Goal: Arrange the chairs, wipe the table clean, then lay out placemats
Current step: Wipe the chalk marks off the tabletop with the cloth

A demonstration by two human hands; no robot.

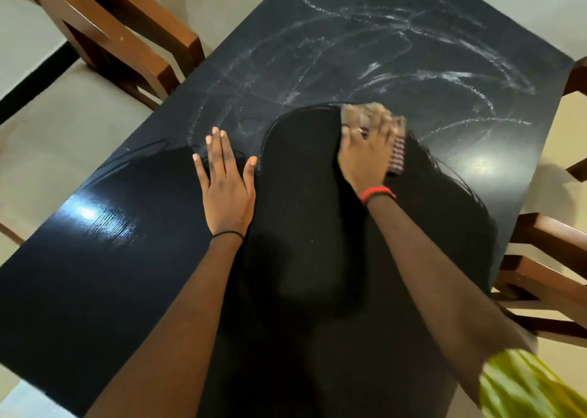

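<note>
The right grip (365, 150), blurred, lay spread over a striped cloth (397, 154), pressing it flat on the black counter (95, 274) rather than clenching it. The left grip (227, 189) rested released, palm down, just to its left. White wiping streaks (413, 77) smeared the counter beyond both grips, with wooden chairs (127, 36) out to either side.

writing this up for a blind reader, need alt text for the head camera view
A person's right hand, blurred with motion, wipes a striped cloth over a glossy black table while the left hand rests flat beside it. White smeary streaks cover the table's far half, and brown wooden chairs stand along both sides.
</note>
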